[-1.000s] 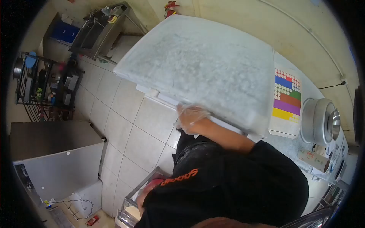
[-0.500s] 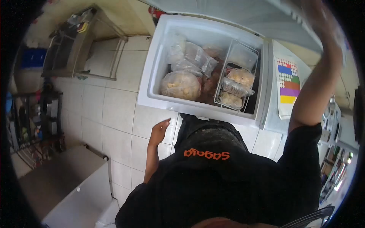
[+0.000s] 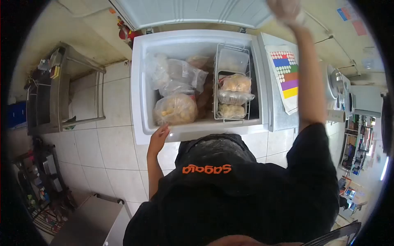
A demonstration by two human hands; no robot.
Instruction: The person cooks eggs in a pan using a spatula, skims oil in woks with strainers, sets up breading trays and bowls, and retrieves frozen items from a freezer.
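A white chest freezer (image 3: pixel 141 119) stands with its lid (image 3: pixel 184 10) raised at the back. Inside on the left lie several clear plastic bags, the nearest one a round bag of yellowish food pieces (image 3: pixel 176 110). A white wire basket (image 3: pixel 214 90) on the right holds a clear plastic container (image 3: pixel 232 60) and several wrapped food packs (image 3: pixel 234 97). My left hand (image 3: pixel 158 140) is at the freezer's front rim beside the round bag, fingers extended, holding nothing visible. Raised high, my right hand (image 3: pixel 286 11) is near the lid's right edge; motion blur hides its fingers.
A colour-striped sheet (image 3: pixel 284 78) lies on a surface right of the freezer. A metal stand (image 3: pixel 61 90) is at the left, with a fire extinguisher (image 3: pixel 126 33) by the wall. Shelving (image 3: pixel 45 180) and a metal-topped unit (image 3: pixel 92 221) stand lower left on the tiled floor (image 3: pixel 119 151).
My view has turned and the freezer now sits straighter and farther left. My left hand has come up to the front rim. More of the raised lid shows, and my right hand remains high.
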